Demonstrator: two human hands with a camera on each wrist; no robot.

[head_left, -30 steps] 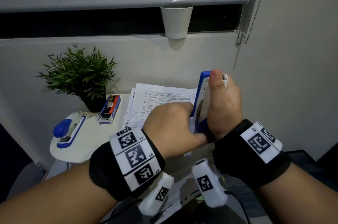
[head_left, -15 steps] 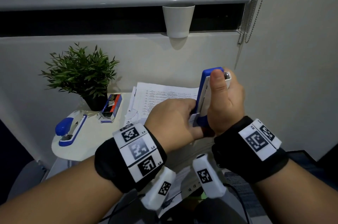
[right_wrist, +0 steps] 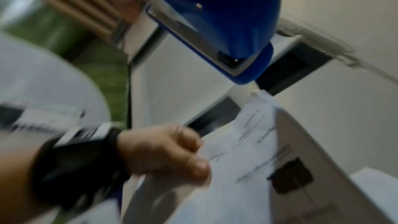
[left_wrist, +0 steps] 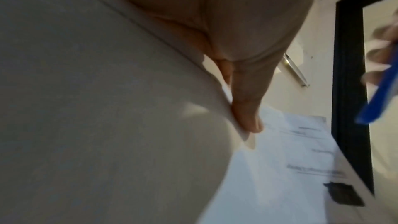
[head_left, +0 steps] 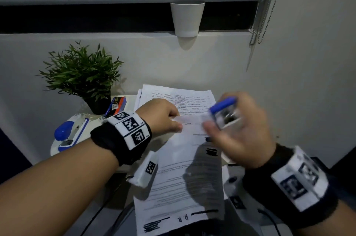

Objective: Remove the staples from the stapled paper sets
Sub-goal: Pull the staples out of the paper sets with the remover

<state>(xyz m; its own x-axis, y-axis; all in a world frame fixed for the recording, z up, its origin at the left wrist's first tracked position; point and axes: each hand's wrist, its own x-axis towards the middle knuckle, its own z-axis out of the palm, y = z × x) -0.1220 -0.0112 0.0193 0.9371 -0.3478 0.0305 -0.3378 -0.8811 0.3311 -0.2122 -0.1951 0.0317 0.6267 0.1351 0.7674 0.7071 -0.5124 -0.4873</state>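
Observation:
My left hand (head_left: 176, 122) pinches the top edge of a printed paper set (head_left: 185, 168), which hangs down toward me over the table edge. In the left wrist view the thumb (left_wrist: 247, 108) presses on that sheet (left_wrist: 280, 168). My right hand (head_left: 217, 126), blurred by motion, grips a blue-and-white stapler tool (head_left: 224, 112) just right of the paper's top edge, its end facing me. The right wrist view shows the tool (right_wrist: 219, 23) above the paper's corner (right_wrist: 258, 101), apart from it, with the left hand (right_wrist: 163, 151) below. No staple can be made out.
More printed sheets (head_left: 185, 97) lie stacked on the small round table (head_left: 57, 149) against the wall. A second blue stapler (head_left: 71, 131), a staples box (head_left: 117, 104) and a potted plant (head_left: 82, 75) stand at its left. A white cup (head_left: 186, 18) sits on the window ledge.
The hands have separated. The right hand has swung the tool rightward and tilted it off the paper corner; the left hand has moved left, and the paper set now hangs in full view.

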